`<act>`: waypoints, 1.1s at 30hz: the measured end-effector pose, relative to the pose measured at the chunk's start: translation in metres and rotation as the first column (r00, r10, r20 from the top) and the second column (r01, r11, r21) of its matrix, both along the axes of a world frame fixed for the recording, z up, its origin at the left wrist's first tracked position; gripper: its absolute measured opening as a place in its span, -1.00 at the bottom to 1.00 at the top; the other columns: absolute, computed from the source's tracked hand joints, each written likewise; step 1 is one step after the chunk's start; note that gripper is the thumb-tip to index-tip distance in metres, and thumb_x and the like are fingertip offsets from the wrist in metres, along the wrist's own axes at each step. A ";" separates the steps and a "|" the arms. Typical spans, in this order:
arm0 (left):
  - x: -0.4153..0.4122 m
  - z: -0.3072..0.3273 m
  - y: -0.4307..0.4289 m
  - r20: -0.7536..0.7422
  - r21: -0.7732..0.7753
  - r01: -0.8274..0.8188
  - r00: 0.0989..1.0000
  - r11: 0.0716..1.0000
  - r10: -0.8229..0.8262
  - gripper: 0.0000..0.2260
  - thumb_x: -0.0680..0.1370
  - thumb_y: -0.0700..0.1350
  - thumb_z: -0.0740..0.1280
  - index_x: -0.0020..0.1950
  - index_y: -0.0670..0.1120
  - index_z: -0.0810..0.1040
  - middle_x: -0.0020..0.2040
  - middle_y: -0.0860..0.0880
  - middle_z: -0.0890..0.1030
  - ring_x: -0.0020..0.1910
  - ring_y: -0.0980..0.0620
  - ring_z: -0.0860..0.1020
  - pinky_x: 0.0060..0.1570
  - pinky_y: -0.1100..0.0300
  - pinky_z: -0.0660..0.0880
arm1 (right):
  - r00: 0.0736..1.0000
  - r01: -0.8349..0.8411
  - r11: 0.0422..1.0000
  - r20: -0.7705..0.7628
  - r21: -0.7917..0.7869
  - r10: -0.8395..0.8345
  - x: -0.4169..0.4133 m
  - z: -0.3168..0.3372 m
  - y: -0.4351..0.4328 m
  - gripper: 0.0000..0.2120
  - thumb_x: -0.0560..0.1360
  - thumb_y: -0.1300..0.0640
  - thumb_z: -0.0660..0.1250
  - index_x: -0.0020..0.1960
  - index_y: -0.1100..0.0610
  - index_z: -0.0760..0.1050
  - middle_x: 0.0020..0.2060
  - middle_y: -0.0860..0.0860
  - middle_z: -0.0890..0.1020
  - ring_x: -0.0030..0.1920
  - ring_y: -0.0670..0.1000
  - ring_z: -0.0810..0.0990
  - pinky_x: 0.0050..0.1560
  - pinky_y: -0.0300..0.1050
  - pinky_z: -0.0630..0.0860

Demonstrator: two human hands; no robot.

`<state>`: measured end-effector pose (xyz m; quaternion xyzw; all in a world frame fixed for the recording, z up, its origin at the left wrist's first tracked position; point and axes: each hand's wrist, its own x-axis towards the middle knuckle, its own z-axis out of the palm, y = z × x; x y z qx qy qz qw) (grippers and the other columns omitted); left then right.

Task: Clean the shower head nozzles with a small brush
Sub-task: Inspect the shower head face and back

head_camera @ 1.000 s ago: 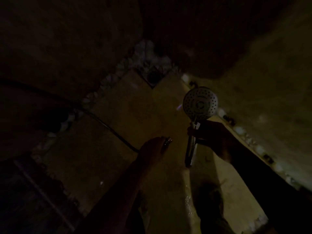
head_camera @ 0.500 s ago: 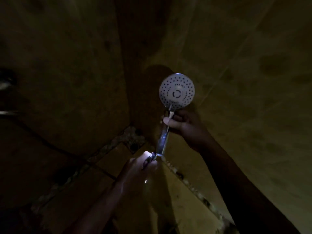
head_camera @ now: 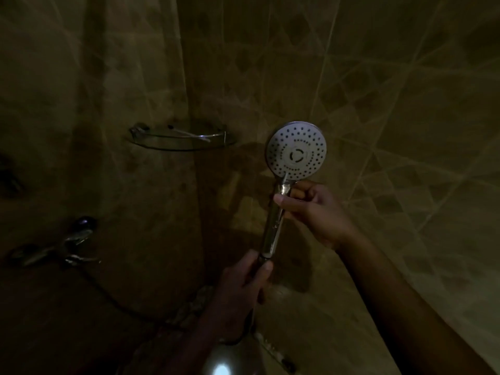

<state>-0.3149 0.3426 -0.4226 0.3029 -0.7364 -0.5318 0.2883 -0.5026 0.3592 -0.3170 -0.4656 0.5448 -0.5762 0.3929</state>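
- Tiled walls (head_camera: 392, 109), dim and tan with a diamond pattern, are meeting in a corner behind the shower head (head_camera: 296, 150).
- Right hand (head_camera: 313, 212) is gripping the upper handle just below the shower head; left hand (head_camera: 240, 288) is clenching the handle's lower end.
- Glass corner shelf (head_camera: 181, 138) is sitting left of the shower head.
- Chrome tap (head_camera: 67, 247) is showing lower left of it.

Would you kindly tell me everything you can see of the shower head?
The shower head is a round handheld unit with a pale face dotted by dark nozzle rings around a central ring mark, on a shiny chrome-looking handle. It is held upright, face toward the camera, before the tiled wall. The right hand grips the handle just under the face; the left hand holds its lower end, where the hose leaves.
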 end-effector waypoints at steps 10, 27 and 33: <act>0.009 0.010 0.012 -0.021 0.066 0.060 0.998 0.996 -0.059 -0.85 0.58 0.03 0.27 -0.12 -0.01 0.49 -0.30 -0.18 0.62 -0.33 -0.20 0.65 -0.29 0.03 0.53 | 0.994 -0.092 0.995 0.054 -0.031 0.093 0.009 0.015 0.022 -0.63 0.45 0.21 0.44 0.21 0.32 0.51 0.00 0.17 0.65 0.10 0.11 0.65 0.09 -0.04 0.59; 0.009 0.006 0.024 -0.109 0.095 -0.097 0.988 0.991 0.107 -0.88 0.57 0.03 0.33 -0.14 0.04 0.55 -0.31 -0.12 0.60 -0.45 -0.03 0.56 -0.41 0.03 0.58 | 0.990 -0.042 0.991 -0.139 -0.127 0.024 0.023 0.016 0.022 -0.78 0.51 0.28 0.42 0.02 0.43 0.50 -0.37 0.03 0.45 -0.36 -0.13 0.50 -0.33 -0.33 0.48; 0.018 0.009 0.025 -0.168 0.193 0.023 0.986 0.981 0.009 -0.92 0.59 -0.03 0.30 -0.01 0.00 0.55 -0.26 -0.19 0.62 -0.43 -0.13 0.56 -0.44 0.11 0.55 | 0.990 -0.123 0.988 -0.083 -0.091 0.116 0.024 0.011 0.016 -0.74 0.52 0.28 0.39 0.06 0.46 0.46 -0.30 0.09 0.47 -0.29 -0.09 0.53 -0.28 -0.31 0.52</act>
